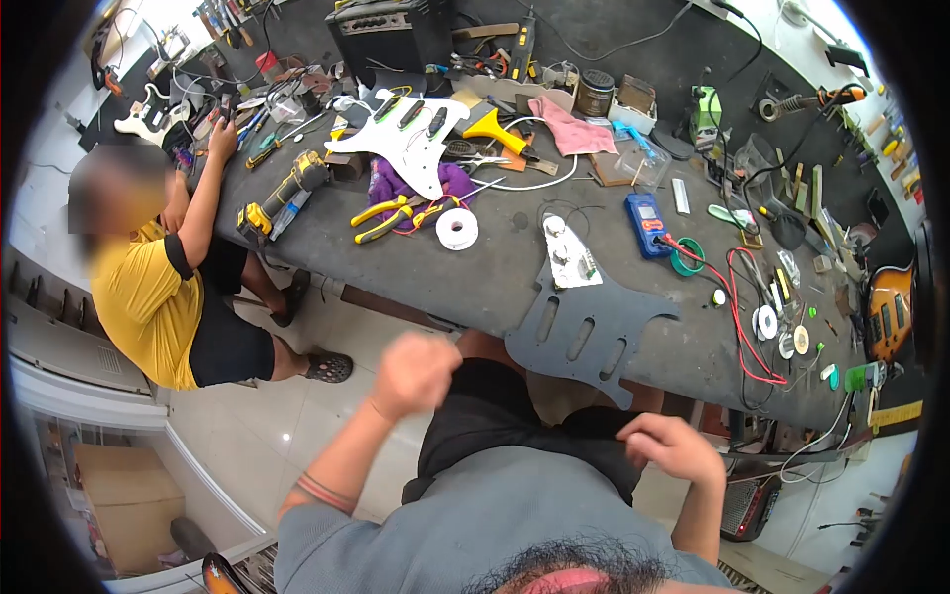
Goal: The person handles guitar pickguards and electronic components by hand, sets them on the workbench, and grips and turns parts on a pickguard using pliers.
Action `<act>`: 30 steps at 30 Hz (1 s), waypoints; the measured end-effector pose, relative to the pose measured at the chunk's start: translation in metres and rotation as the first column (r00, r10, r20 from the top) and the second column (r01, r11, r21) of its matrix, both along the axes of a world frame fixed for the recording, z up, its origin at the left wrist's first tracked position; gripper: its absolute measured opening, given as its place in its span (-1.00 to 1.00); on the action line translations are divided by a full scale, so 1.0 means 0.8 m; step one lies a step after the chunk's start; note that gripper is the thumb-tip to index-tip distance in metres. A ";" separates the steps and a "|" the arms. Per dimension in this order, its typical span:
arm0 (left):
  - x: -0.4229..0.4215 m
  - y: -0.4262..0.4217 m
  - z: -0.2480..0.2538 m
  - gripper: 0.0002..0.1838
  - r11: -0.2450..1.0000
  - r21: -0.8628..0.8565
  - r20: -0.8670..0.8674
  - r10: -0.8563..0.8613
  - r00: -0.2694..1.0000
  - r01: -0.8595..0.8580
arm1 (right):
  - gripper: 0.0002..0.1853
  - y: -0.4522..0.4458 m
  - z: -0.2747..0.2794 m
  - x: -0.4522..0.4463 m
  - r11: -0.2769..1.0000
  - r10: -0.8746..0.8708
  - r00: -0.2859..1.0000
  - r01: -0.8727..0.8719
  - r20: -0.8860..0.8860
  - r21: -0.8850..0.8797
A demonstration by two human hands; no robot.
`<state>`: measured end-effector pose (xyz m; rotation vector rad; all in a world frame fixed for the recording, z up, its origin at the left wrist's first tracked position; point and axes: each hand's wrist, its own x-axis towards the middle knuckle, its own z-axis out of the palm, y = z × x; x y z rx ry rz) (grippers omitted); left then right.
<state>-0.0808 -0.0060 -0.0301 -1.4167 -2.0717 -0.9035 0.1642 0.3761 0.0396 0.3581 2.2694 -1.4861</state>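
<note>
My left hand (pixel 411 376) is raised in front of the bench edge, closed in a fist and a little blurred; nothing shows in it. My right hand (pixel 678 448) hovers above my lap, fingers loosely bent and somewhat apart, with nothing in it. A dark grey guitar pickguard (pixel 564 327) lies between and beyond my hands, overhanging the front edge of the bench (pixel 396 287). On its upper end sits a white plate with knobs (pixel 572 259). Behind it are a solder spool (pixel 457 229), yellow-handled pliers (pixel 384 220) and a white pickguard with pickups (pixel 408 124).
A co-worker in a yellow shirt (pixel 148 317) sits at the bench's left end. A yellow drill (pixel 282 196) lies nearby. To the right are a blue multimeter (pixel 648 225) with red leads, a green dish (pixel 687 257), a soldering iron (pixel 807 102) and a sunburst guitar (pixel 891 307).
</note>
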 end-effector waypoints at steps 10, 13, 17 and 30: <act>-0.276 0.027 0.092 -0.58 0.897 -0.332 -0.067 0.285 0.956 -0.291 | -0.82 0.054 -0.072 -0.072 0.731 -0.477 0.557 0.681 -0.680 0.045; -0.283 0.038 0.087 -0.66 0.892 -0.408 -0.082 0.178 0.981 -0.196 | -0.83 0.050 -0.076 -0.075 0.717 -0.390 0.548 0.685 -0.740 0.129; -0.292 0.045 0.081 -0.77 0.891 -0.395 -0.200 0.156 0.967 -0.225 | -0.86 0.039 -0.074 -0.085 0.661 -0.235 0.571 0.687 -0.787 0.301; -0.355 0.048 0.178 -0.92 0.912 0.212 -0.226 0.396 0.890 -0.351 | -0.88 0.035 -0.077 -0.091 0.588 -0.187 0.558 0.723 -0.809 0.363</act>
